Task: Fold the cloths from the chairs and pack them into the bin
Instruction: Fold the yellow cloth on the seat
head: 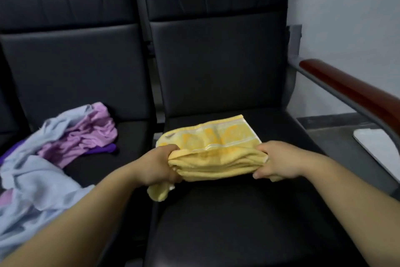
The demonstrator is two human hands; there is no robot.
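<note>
I'm gripping the yellow towel (213,147) at both ends, left hand (161,166) and right hand (276,163), on the right chair seat (227,223). Blue cloth (34,176) and pink cloth (86,134) are lying unfolded on the left chair

The fingers of the left hand (159,165) are buried in the yellow towel (216,137), the pale blue cloth (32,180) runs off the left edge, and the pink cloth (86,134) hides most of a purple cloth (104,149).

A towel (216,152) lies across the seat of the right chair (227,223), gripped at its left end by the left hand (160,167) and at its right end by the right hand (275,160). A cloth pile (54,158) sits on the left chair (75,67) alongside, and an armrest (346,87) runs down the right chair's outer side.
</note>
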